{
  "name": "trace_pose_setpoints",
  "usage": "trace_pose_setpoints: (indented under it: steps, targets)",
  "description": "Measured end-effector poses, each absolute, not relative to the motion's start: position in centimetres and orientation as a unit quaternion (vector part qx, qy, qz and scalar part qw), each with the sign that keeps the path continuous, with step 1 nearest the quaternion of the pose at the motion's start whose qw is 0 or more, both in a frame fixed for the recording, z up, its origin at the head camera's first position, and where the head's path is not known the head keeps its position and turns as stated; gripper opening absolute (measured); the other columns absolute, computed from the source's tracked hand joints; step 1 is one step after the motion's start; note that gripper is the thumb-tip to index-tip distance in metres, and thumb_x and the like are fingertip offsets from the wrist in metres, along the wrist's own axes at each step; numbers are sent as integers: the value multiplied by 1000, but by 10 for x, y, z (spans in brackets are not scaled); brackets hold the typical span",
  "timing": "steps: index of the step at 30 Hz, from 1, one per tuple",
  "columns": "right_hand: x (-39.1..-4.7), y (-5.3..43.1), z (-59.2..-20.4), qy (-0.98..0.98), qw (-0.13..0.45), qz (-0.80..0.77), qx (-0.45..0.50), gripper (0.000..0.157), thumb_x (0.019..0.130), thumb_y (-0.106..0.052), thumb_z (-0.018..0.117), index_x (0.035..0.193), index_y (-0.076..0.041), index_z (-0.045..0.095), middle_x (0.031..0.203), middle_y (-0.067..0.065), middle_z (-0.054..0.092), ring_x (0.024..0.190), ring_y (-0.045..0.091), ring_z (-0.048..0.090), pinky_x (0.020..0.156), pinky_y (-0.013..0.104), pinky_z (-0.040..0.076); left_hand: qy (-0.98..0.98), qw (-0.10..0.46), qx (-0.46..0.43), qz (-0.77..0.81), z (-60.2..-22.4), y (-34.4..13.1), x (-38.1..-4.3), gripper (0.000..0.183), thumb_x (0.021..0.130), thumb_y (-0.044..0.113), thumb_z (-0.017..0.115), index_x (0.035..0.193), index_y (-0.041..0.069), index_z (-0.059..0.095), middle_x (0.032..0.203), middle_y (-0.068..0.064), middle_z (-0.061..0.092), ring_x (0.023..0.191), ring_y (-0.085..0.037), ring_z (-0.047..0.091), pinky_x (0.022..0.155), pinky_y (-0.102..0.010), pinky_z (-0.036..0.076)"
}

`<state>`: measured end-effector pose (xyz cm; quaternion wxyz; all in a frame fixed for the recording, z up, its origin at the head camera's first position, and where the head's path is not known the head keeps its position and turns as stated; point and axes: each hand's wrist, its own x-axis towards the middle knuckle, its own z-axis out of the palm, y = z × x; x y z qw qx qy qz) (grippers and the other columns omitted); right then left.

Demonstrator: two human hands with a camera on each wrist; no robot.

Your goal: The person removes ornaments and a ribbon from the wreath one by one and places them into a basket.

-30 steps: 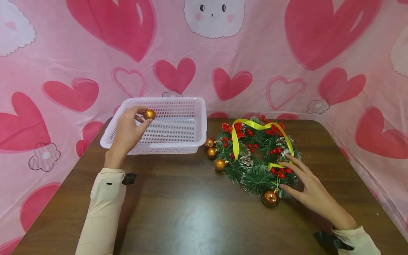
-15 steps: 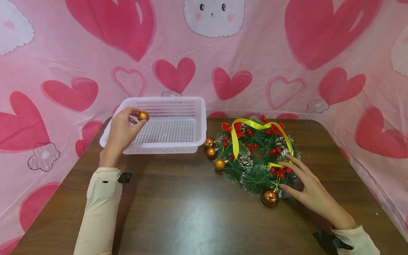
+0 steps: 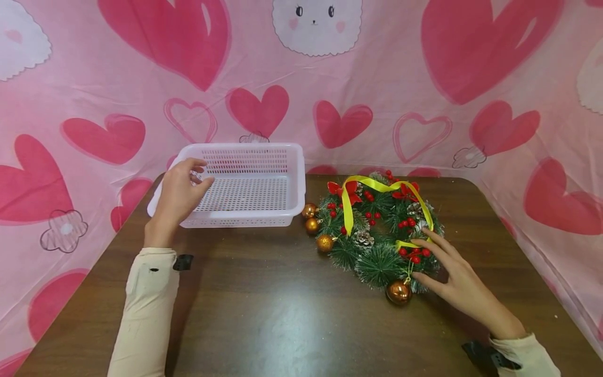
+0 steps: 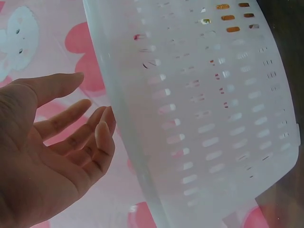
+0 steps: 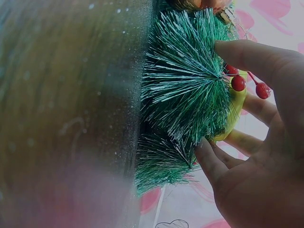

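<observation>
Your left hand point(image 3: 176, 191) is at the left end of the white basket point(image 3: 249, 214), up by the worktop's point(image 3: 264, 293) far left corner, with the fingers loose and parted. Right of that you've got the wreath point(image 3: 381, 266) lying toward the far right corner, small orange baubles point(image 3: 324, 243) at its left side and a yellow ribbon point(image 3: 348, 209) across it. Your right hand point(image 3: 459, 277) just rests against the wreath's near right side, fingers spread, beside the big copper bauble point(image 3: 399, 292).

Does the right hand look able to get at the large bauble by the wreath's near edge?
Likely yes: the right hand is close to the large bauble, and nothing covers the bauble's near side.
</observation>
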<state>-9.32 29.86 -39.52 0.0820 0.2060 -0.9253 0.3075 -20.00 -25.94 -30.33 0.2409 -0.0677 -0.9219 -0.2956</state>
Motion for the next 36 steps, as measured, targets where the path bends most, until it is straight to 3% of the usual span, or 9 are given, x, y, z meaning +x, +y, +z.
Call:
trace_pose_setpoints:
  steps: [22, 36]
  targets:
    - [-94, 300, -395, -927, 85, 298, 212, 71, 81, -24, 84, 144, -26, 50, 160, 7, 28, 142, 46, 27, 87, 79, 34, -919, 242, -124, -286, -293, -222, -189, 37, 90, 10, 70, 123, -4, 62, 114, -24, 63, 90, -36, 64, 84, -53, 53]
    - [-94, 300, -396, -930, 75, 295, 204, 68, 83, -27, 82, 144, -24, 50, 160, 9, 27, 141, 48, 27, 87, 81, 33, -916, 236, -175, -274, -296, -194, -188, 34, 89, 10, 71, 120, -3, 65, 109, -21, 66, 86, -35, 64, 77, -49, 52]
